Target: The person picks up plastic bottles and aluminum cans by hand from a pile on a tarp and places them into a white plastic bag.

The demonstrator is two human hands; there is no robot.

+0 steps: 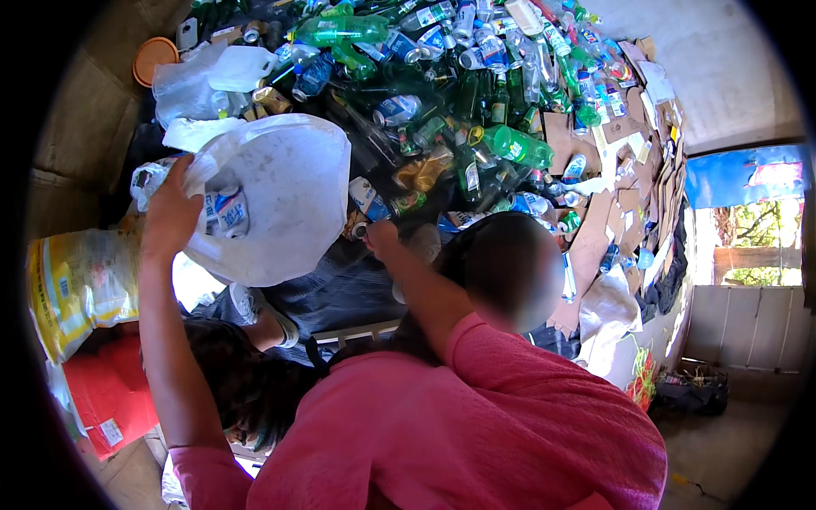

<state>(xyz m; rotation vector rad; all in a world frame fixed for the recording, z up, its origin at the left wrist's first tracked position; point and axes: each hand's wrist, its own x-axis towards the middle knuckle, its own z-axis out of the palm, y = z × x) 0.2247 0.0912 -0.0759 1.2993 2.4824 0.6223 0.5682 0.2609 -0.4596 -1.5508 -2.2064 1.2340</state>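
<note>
My left hand (174,208) is closed on the rim of a white plastic sack (297,178), holding its wide mouth open. A few blue-and-white drink cans (231,212) lie inside the sack against its left wall. Just right of the sack, my right hand (382,238) has its fingers closed around a small drink can (359,229), its round metal end showing. Another blue-and-white can (369,198) lies right above that hand. My fingertips are partly hidden by the hand itself.
Ahead rises a large heap of green bottles (340,31), cans and clear plastic. Flattened cardboard (595,229) covers its right side. At left stand a yellow bag (89,276) and a red box (110,391). A blurred round shape (514,272) is beside my right arm.
</note>
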